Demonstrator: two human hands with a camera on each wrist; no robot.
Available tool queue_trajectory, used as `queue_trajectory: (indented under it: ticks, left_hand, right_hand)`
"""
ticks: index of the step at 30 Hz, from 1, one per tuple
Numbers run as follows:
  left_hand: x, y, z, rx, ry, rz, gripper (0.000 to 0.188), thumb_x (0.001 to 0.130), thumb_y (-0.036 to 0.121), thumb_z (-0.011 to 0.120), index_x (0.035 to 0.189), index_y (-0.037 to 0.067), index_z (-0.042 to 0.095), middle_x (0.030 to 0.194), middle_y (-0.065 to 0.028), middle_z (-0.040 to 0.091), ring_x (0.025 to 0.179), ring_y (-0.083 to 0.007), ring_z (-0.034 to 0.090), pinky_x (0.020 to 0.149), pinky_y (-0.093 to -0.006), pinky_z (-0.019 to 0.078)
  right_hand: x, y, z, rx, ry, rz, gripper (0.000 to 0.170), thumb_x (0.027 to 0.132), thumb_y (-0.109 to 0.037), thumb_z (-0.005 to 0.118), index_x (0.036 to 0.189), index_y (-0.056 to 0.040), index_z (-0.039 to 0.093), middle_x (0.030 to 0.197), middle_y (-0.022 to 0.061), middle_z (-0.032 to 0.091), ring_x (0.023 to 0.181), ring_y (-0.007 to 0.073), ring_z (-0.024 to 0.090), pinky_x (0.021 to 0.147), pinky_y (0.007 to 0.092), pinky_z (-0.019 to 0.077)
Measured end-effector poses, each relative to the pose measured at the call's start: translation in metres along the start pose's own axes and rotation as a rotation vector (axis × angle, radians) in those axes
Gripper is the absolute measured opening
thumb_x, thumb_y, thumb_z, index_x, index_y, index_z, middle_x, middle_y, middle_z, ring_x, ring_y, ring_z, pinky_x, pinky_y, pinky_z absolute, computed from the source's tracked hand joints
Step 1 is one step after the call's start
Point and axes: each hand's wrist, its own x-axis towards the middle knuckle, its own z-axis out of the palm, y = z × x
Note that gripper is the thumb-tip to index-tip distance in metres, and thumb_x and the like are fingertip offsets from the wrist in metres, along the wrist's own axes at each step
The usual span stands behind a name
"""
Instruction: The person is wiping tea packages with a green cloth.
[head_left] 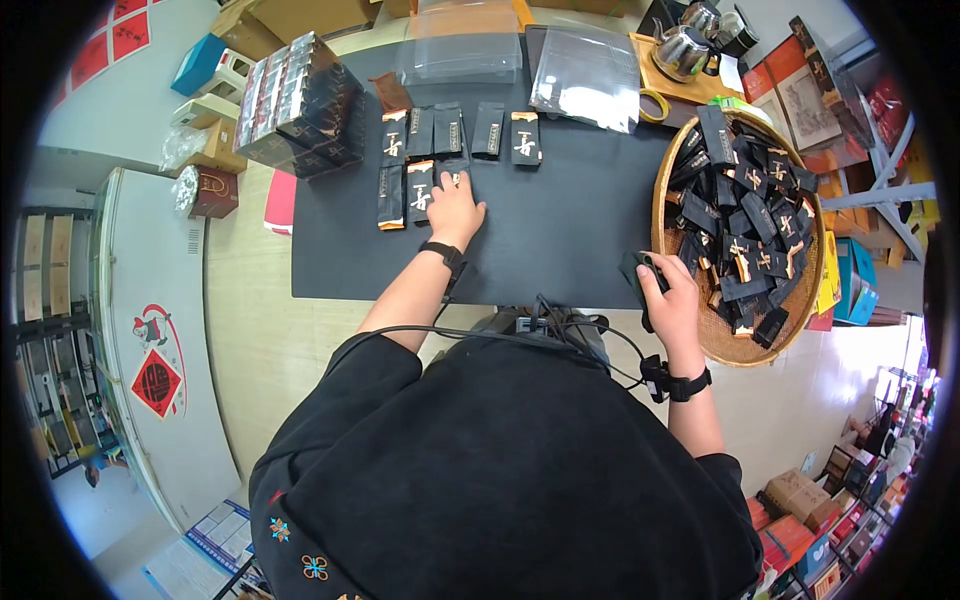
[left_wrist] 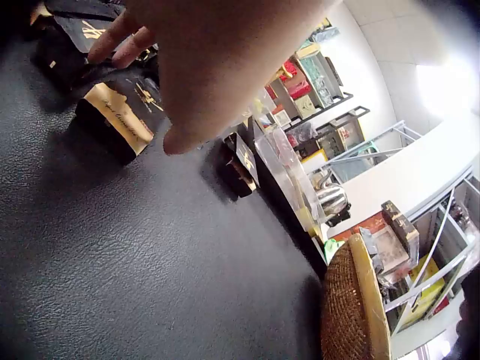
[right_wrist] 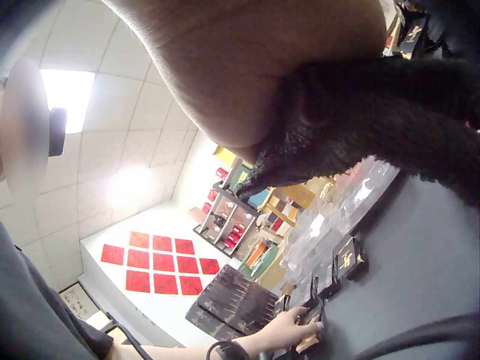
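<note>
My left hand (head_left: 455, 212) is over the rows of small black packets on the dark table (head_left: 560, 220), its fingertips on a packet at the near row's right end. Beside it lies a black packet (head_left: 420, 192) with an orange end and pale lettering. In the left wrist view, the fingers reach over packets and the thumb stands apart, near a gold-ended packet (left_wrist: 116, 120). At the table's right front edge my right hand (head_left: 677, 305) grips a dark fuzzy cloth (right_wrist: 352, 124), which hangs over the edge. Part of that hand's grip is hidden by the cloth.
A round wicker basket (head_left: 660, 205) heaped with black packets stands at the right. Stacked dark boxes (head_left: 310, 110) sit at the back left. Clear plastic covers (head_left: 585, 75), a roll of yellow tape (head_left: 654, 105) and a steel kettle (head_left: 682, 55) lie along the back.
</note>
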Motion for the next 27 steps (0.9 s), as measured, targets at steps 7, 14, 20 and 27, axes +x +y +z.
queue_trajectory:
  ticks: [7, 14, 20, 27]
  left_hand:
    - [-0.002, -0.021, 0.020, 0.034, -0.029, 0.076, 0.040, 0.082, 0.028, 0.075, 0.114, 0.006, 0.065, 0.120, -0.0147, 0.054, 0.110, -0.0352, 0.059, 0.081, -0.0460, 0.0589]
    - [-0.006, 0.021, -0.006, -0.025, 0.069, 0.267, 0.052, 0.084, 0.037, 0.073, 0.124, 0.005, 0.061, 0.118, -0.0160, 0.060, 0.109, -0.0354, 0.060, 0.088, -0.0474, 0.0530]
    - [-0.026, 0.171, -0.073, -0.506, -0.021, 0.609, 0.039, 0.085, 0.029, 0.071, 0.114, 0.004, 0.061, 0.095, -0.0138, 0.065, 0.091, -0.0327, 0.066, 0.078, -0.0430, 0.0533]
    - [-0.084, 0.376, -0.065, -0.491, -0.198, 0.996, 0.038, 0.084, 0.030, 0.072, 0.108, 0.002, 0.066, 0.098, -0.0169, 0.068, 0.097, -0.0349, 0.065, 0.085, -0.0435, 0.0517]
  right_hand:
    - [-0.007, 0.011, -0.009, 0.005, 0.027, 0.072, 0.021, 0.092, -0.013, 0.068, 0.106, 0.0019, 0.069, 0.093, 0.0155, 0.068, 0.087, 0.0288, 0.066, 0.079, 0.0343, 0.0507]
    - [-0.036, 0.052, -0.033, 0.490, 0.233, 0.412, 0.030, 0.102, -0.027, 0.059, 0.107, 0.0006, 0.068, 0.088, 0.0076, 0.067, 0.075, 0.0162, 0.060, 0.068, 0.0268, 0.0459]
    - [-0.088, 0.105, -0.104, 1.704, 0.289, 0.600, 0.035, 0.105, -0.034, 0.050, 0.115, -0.0014, 0.057, 0.093, 0.0063, 0.058, 0.063, 0.0119, 0.049, 0.051, 0.0240, 0.0416]
    - [-0.149, 0.128, -0.171, 1.440, 0.544, 0.662, 0.023, 0.103, -0.023, 0.056, 0.113, -0.0024, 0.055, 0.087, 0.0044, 0.055, 0.064, 0.0117, 0.048, 0.053, 0.0245, 0.0417]
